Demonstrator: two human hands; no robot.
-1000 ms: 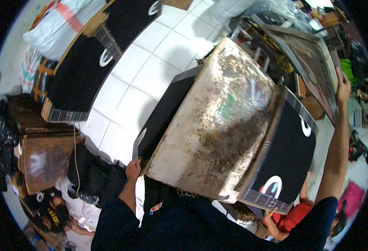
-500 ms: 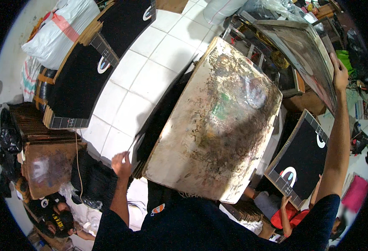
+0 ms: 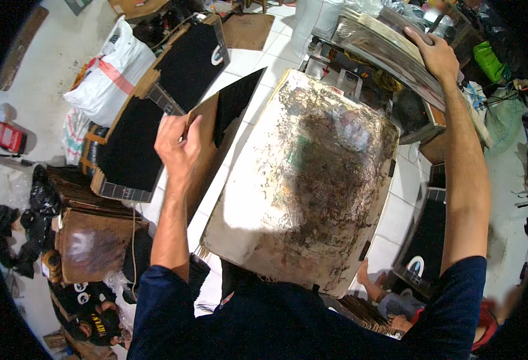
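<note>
My left hand (image 3: 178, 144) is closed on the edge of a thin brown and black sheet (image 3: 207, 147), which stands tilted over the tiles to the left of the worktop. My right arm reaches far forward. Its hand (image 3: 438, 57) grips the upper edge of a hinged frame (image 3: 375, 42) with a greyish, glossy panel, raised steeply at the far right. Between my arms lies a board-like worktop (image 3: 258, 174), pale at the left and crusted with dark, flaking stains. No sheet rests on its surface.
Black printed sheets (image 3: 126, 138) lie stacked at the left, near a white sack (image 3: 111, 66). Brown sheets (image 3: 96, 240) are piled at the lower left. One person (image 3: 99, 321) sits there; another (image 3: 396, 306) is at the lower right, beside a black printed sheet (image 3: 426, 240).
My left hand has moved forward and now shows the sheet lifted from beside the worktop. My right hand has moved forward and leftward, with the frame raised more steeply.
</note>
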